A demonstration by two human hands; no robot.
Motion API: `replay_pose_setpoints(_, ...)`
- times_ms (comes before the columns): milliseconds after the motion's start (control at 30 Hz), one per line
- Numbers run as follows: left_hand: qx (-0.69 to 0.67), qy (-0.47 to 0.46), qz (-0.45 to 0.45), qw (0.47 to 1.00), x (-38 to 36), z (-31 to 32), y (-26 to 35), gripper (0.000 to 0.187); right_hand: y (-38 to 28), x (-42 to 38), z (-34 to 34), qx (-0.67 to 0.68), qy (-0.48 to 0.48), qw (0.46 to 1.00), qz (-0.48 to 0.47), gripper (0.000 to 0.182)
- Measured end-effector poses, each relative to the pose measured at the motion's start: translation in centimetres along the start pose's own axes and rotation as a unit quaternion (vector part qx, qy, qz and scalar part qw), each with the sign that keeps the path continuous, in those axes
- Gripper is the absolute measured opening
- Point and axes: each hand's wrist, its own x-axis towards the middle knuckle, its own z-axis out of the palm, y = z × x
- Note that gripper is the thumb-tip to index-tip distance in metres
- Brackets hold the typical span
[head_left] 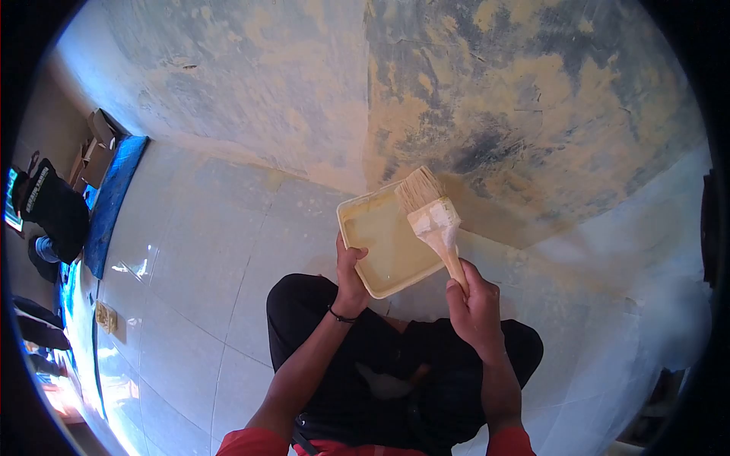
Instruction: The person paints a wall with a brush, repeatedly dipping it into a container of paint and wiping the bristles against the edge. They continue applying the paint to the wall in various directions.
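Gripping: left hand (351, 277) closed on tray (389, 242) rim at 7 o'clock
Right hand (473, 304): clenched around brush (432, 219) handle
Brush: bristles above tray's 1 o'clock corner, before mottled wall (487, 91)

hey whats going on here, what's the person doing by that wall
A person sits close to a patchy, stained wall on a tiled floor. The left hand grips the near edge of a shallow cream tray holding pale liquid. The right hand holds a wide paintbrush by its wooden handle, bristles up over the tray's far corner, apart from the wall. To the left, a blue mat and some cardboard lie along the wall.
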Motion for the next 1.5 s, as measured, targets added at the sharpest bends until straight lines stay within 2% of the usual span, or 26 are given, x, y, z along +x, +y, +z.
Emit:
replay_pose_setpoints(233, 0.001, -0.012, 0.002, 1.0, -0.2, 0.3, 0.0, 0.063, 0.7, 0.0, 0.4, -0.02, -0.046, 0.999, 0.019, 0.026)
replay_pose_setpoints(467, 0.001, -0.02, -0.002, 1.0, 0.0, 0.1, -0.2, 0.063, -1.0, -0.2, -0.3, 0.007, -0.006, 1.0, 0.012, 0.026)
replay_pose_setpoints(633, 0.006, -0.017, 0.002, 1.0, -0.3, 0.5, 0.0, 0.062, 0.5, -0.2, 0.8, 0.003, -0.064, 0.997, 0.032, 0.027)
replay_pose_setpoints(867, 0.013, -0.02, -0.001, 1.0, -0.3, 0.6, 0.0, 0.062, -1.0, -0.4, 0.2, 0.031, -0.016, 0.999, 0.017, 0.026)
replay_pose_setpoints(1033, 0.017, -0.018, -0.002, 1.0, -0.3, 0.4, -0.1, 0.064, 1.1, -0.4, 1.3, -0.01, -0.081, 0.997, 0.008, 0.024)
replay_pose_setpoints(1333, 0.014, -0.029, -0.01, 0.999, -0.4, 0.7, -0.1, 0.064, 0.8, -0.2, 1.1, -0.012, -0.046, 0.999, 0.003, 0.025)
replay_pose_setpoints(1500, 0.009, -0.055, -0.027, 0.998, -0.7, 1.2, 0.0, 0.065, 0.6, 0.1, 0.5, -0.008, -0.065, 0.998, 0.006, 0.026)
